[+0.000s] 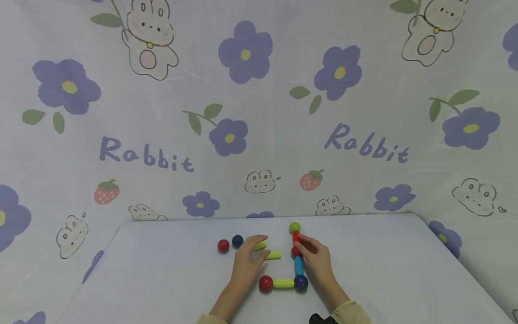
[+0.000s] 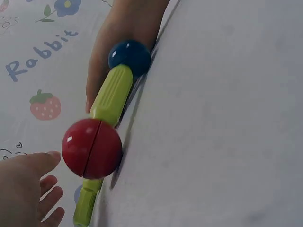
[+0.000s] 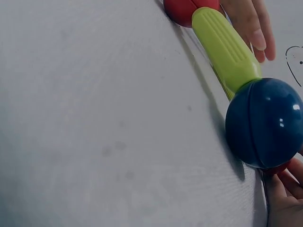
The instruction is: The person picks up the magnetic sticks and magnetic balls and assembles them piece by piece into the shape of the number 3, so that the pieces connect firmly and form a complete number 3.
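A chain of toy balls and rods lies on the white table. It runs from a near red ball [image 1: 265,283] along a yellow-green rod [image 1: 283,283] to a dark blue ball [image 1: 301,283]. From there a light blue rod [image 1: 298,266], a second red ball [image 1: 295,251] and a red rod [image 1: 296,236] lead back to a green ball [image 1: 295,227]. My right hand [image 1: 319,258] pinches the red rod near its red ball. My left hand [image 1: 246,263], fingers apart and holding nothing, hovers by two loose yellow-green rods [image 1: 274,255], partly hiding them.
Left of my left hand sit a loose red ball [image 1: 223,246] and a loose dark blue ball [image 1: 237,241]. A patterned cloth [image 1: 259,112] hangs behind the table's back edge. A black object [image 1: 322,319] shows at my right sleeve.
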The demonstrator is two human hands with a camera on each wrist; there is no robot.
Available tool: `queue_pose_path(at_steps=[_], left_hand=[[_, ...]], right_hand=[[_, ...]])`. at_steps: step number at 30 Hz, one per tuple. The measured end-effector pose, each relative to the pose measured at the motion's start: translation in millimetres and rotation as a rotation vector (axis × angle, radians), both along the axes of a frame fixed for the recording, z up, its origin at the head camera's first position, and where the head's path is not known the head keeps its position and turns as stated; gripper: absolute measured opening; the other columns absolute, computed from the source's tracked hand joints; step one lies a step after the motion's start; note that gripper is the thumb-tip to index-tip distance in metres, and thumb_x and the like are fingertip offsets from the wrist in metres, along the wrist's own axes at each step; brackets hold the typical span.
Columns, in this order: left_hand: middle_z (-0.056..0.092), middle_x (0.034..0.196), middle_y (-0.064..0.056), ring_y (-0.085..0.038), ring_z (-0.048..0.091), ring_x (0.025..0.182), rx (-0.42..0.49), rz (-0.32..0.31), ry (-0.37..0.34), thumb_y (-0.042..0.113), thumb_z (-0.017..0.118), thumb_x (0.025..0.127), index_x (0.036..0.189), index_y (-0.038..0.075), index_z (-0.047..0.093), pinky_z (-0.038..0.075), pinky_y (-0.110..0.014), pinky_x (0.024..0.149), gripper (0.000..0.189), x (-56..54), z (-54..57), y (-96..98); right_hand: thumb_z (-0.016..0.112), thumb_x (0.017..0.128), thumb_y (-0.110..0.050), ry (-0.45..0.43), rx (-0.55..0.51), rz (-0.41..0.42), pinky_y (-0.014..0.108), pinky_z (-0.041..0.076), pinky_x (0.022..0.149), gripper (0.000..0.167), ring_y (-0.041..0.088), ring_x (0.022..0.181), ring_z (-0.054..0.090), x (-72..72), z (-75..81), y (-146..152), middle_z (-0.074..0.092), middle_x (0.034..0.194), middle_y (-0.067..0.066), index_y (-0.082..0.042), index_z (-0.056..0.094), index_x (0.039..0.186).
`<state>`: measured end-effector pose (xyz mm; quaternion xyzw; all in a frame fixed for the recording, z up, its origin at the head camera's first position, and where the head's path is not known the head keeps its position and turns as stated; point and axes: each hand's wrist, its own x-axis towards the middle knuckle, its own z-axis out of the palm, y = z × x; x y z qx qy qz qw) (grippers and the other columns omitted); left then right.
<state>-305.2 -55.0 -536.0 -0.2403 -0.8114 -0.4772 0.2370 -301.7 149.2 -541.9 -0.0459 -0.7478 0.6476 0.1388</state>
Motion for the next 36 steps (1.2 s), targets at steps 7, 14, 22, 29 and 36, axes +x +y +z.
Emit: queue_pose_path(at_steps=[7,14,22,29,36], left_hand=[[0.056,0.115,-0.003,-0.018,0.048,0.110,-0.070,0.067,-0.049,0.008,0.069,0.078,0.117,0.010,0.058,0.038,-0.033,0.092,0.041,-12.8,-0.9,-3.0],[0.057,0.113,-0.005,-0.019,0.049,0.109,-0.126,0.100,-0.164,0.000,0.067,0.077,0.114,0.007,0.058,0.038,-0.032,0.092,0.039,-17.6,-2.5,-2.2],[0.060,0.104,-0.003,-0.015,0.053,0.103,-0.144,0.127,-0.188,-0.008,0.065,0.075,0.103,0.008,0.063,0.041,-0.028,0.088,0.032,-22.7,-6.2,0.7],[0.062,0.101,-0.002,-0.016,0.055,0.101,-0.143,0.133,-0.189,-0.010,0.065,0.074,0.101,0.009,0.064,0.043,-0.029,0.086,0.033,-23.2,-6.4,1.2],[0.062,0.099,0.000,-0.014,0.055,0.098,-0.141,0.136,-0.169,-0.010,0.067,0.072,0.099,0.011,0.065,0.043,-0.027,0.084,0.035,-30.9,-6.2,1.1]], right_hand=[[0.068,0.080,-0.024,0.009,0.003,-0.009,0.026,0.045,0.081,0.035,0.017,0.103,0.054,-0.7,-3.2,0,0.059,0.111,0.004,-0.011,0.062,0.112],[0.068,0.080,-0.024,0.004,0.027,-0.013,0.026,0.045,0.082,0.036,0.017,0.104,0.053,-0.1,-2.8,0,0.059,0.112,0.003,-0.012,0.062,0.113],[0.068,0.080,-0.025,0.016,0.028,-0.011,0.026,0.045,0.082,0.036,0.017,0.104,0.053,1.6,-1.5,0,0.059,0.112,0.003,-0.011,0.062,0.113],[0.068,0.079,-0.028,-0.038,0.065,-0.038,0.027,0.045,0.081,0.036,0.017,0.105,0.053,-1.5,-6.0,0,0.058,0.113,0.001,-0.016,0.062,0.113],[0.068,0.079,-0.027,-0.042,0.077,-0.060,0.028,0.045,0.081,0.036,0.018,0.105,0.053,-3.7,-5.4,-1,0.059,0.112,0.002,-0.015,0.062,0.112]])
